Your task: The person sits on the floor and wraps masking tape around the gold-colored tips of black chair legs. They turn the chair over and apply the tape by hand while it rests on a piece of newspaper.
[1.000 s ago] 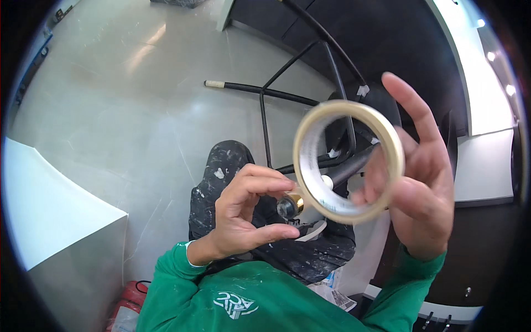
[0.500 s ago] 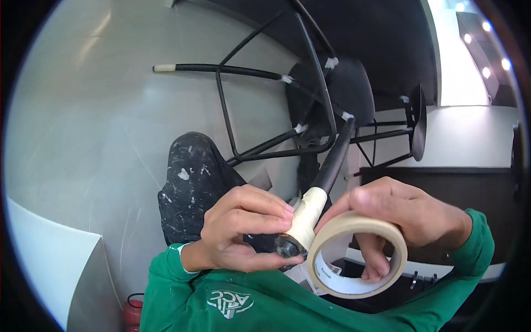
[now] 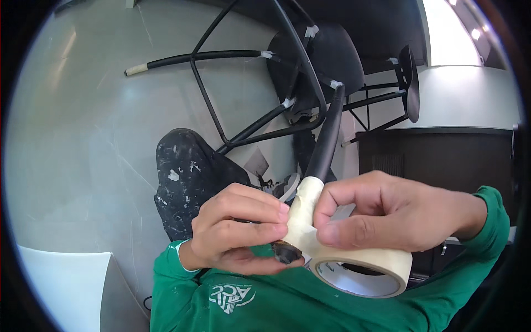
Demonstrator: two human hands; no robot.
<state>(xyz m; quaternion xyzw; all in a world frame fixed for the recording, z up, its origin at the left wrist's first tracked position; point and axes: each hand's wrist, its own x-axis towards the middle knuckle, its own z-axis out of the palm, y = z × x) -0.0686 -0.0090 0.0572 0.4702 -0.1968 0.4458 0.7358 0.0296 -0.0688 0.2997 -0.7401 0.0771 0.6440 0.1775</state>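
My left hand (image 3: 238,229) grips the end of a black stool leg (image 3: 326,135), its fingers closed round the cream masking tape wrapping (image 3: 305,205). A worn black foot cap (image 3: 287,253) shows at the tip, beside my left thumb. My right hand (image 3: 387,213) is closed on the masking tape, thumb and forefinger pinching it right against the leg. Below that hand hangs the roll of masking tape (image 3: 395,276), tilted, with tape running from it to the wrapped end. The overturned stool's dark seat (image 3: 345,61) lies beyond, with pale tape at its leg joints.
Another stool leg, pointing left, has a taped end (image 3: 136,69). A second stool (image 3: 409,83) lies at the far right. My paint-spotted knee (image 3: 185,177) is left of the leg. A white panel (image 3: 66,282) stands at the lower left, on the grey floor (image 3: 88,144).
My right hand has turned over and brought its thumb to the leg. The roll has tipped from facing me to lying more sideways. My left hand keeps its grip.
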